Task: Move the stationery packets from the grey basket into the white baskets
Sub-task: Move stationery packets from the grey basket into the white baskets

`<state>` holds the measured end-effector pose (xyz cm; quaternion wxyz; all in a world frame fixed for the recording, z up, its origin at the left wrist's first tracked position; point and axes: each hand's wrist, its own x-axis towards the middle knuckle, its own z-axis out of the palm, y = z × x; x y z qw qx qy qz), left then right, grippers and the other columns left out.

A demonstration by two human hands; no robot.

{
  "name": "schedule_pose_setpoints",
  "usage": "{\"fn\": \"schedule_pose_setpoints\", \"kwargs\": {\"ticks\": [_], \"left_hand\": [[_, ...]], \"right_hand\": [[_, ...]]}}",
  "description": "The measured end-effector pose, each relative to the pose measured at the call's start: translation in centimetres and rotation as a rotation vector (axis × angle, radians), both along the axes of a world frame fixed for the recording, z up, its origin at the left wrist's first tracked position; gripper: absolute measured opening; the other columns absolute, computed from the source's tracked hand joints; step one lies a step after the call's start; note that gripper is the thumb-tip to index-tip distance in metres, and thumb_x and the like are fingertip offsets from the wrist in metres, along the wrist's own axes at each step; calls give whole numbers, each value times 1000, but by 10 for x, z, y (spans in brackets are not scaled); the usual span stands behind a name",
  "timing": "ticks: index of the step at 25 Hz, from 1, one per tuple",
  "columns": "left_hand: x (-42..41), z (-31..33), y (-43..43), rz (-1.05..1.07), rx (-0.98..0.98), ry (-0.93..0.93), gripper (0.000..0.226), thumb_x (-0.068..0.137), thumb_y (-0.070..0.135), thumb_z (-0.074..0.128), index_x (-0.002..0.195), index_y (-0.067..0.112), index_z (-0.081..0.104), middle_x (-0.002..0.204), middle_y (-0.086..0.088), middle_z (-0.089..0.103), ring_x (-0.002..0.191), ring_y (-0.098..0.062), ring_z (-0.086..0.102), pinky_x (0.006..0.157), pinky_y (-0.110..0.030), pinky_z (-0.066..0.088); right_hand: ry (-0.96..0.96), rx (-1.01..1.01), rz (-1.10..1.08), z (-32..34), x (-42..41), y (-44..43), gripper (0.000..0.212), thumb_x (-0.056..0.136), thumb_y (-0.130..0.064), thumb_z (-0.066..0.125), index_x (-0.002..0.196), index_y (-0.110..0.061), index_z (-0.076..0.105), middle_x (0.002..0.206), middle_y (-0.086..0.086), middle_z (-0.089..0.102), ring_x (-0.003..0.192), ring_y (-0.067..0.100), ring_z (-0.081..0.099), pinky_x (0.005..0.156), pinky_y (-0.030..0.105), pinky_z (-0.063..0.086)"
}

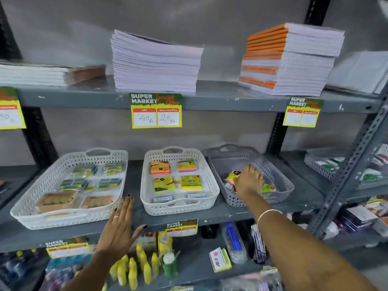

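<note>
A grey metal shelf (210, 217) stands against a grey wall and carries three baskets. The grey basket (279, 171) is to the right of the middle white basket (212, 179); another white basket (52, 179) is to its left. The right hand (248, 181) is inside the grey basket, its fingers (253, 170) curled over the stationery packets (233, 177); whether they grip one I cannot tell. The left hand (117, 229) is spread flat and empty at the shelf edge.

I see grey metal shelving (210, 102) | slotted uprights (344, 179) | plain grey wall (63, 28) behind | yellow price tags (156, 111) on shelf edges | even, soft light
</note>
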<state>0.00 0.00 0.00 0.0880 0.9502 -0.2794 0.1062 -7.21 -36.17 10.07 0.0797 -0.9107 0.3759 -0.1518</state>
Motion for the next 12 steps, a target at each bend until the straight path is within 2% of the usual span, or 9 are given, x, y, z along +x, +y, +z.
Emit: {"fn": "schedule_pose_setpoints", "kwargs": {"ticks": [3, 6, 9, 12], "left_hand": [[5, -10, -6, 50, 29, 41, 92, 85, 69, 10, 126, -5, 46, 129, -23, 53, 116, -35, 53, 98, -37, 23], [14, -26, -11, 97, 22, 42, 101, 77, 79, 12, 130, 0, 45, 135, -19, 49, 123, -31, 47, 102, -39, 30], [18, -36, -17, 122, 11, 49, 109, 70, 85, 12, 135, 2, 38, 142, -17, 42, 130, -28, 39, 106, -45, 33], [16, -33, -22, 155, 32, 51, 109, 70, 84, 9, 135, 2, 39, 141, -17, 44, 129, -28, 41, 107, -45, 34]], "right_hand": [[175, 60, -47, -10, 7, -23, 71, 87, -28, 59, 146, -6, 26, 153, 16, 27, 144, 34, 23, 120, 49, 13], [271, 157, -81, -15, 15, -46, 84, 83, -36, 63, 149, -7, 20, 157, 18, 15, 147, 37, 12, 118, 52, 11], [294, 252, -82, -17, 27, -68, 93, 79, -39, 68, 150, -8, 16, 158, 20, 8, 146, 40, 10, 118, 56, 13], [326, 320, -53, -22, 34, -74, 88, 78, -32, 70, 146, -4, 23, 153, 23, 22, 142, 40, 23, 115, 48, 26]]}}
